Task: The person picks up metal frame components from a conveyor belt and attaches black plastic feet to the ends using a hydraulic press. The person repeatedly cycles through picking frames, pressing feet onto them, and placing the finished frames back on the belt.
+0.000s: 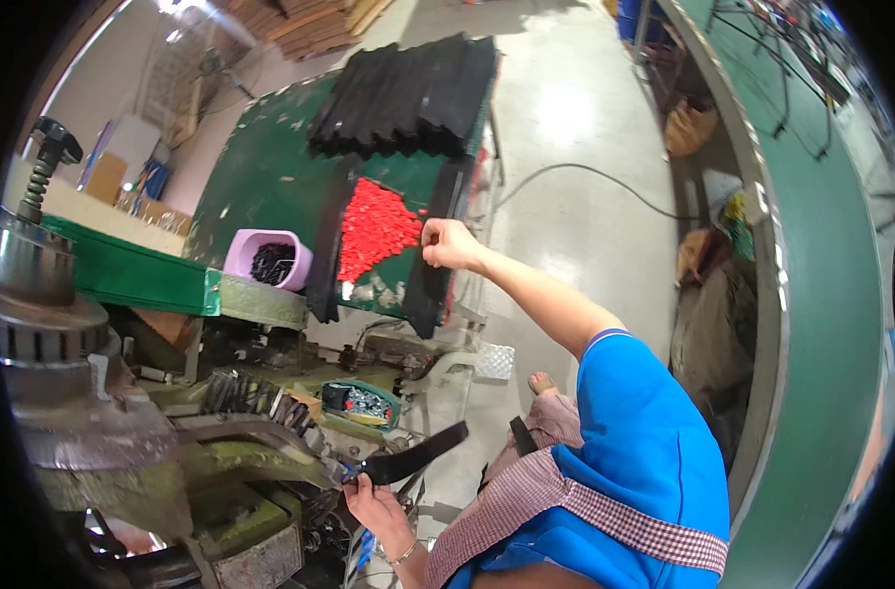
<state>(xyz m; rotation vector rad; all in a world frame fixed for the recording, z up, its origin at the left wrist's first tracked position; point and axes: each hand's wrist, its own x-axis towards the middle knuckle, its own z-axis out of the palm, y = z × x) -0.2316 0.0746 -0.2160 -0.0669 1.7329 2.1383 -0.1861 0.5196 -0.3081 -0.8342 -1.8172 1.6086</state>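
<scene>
Red pieces lie on a green desk beside glossy floor; left grip pinches black strip; hold unclear in right grip.

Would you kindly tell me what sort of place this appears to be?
It looks like a factory or workshop: a heavy metal machine stands at left, and a green table bears a heap of small red pieces and stacked black strips.

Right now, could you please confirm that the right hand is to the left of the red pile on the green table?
Not quite: the head view shows the right hand to the right of the red pile on the green table.
</scene>
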